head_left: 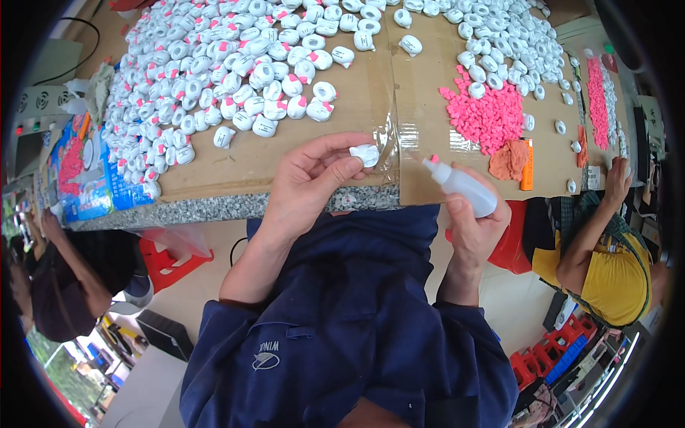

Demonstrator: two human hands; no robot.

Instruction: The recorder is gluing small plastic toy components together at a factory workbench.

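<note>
My left hand pinches a small white rounded plastic piece between thumb and fingers, over the front of the cardboard. To its right, my right hand is wrapped round a translucent white squeeze bottle. The bottle lies tilted, its narrow nozzle pointing up and left toward the white piece, with a gap between them. A tiny pink piece shows by the nozzle tip; whether it touches the tip I cannot tell. Beyond my right hand lies a heap of small pink pieces.
Many white pieces with pink parts cover the left of the cardboard. Plain white pieces lie at the back right. An orange cloth sits beside an orange stick-like object. People work on both sides, one in a yellow sleeve.
</note>
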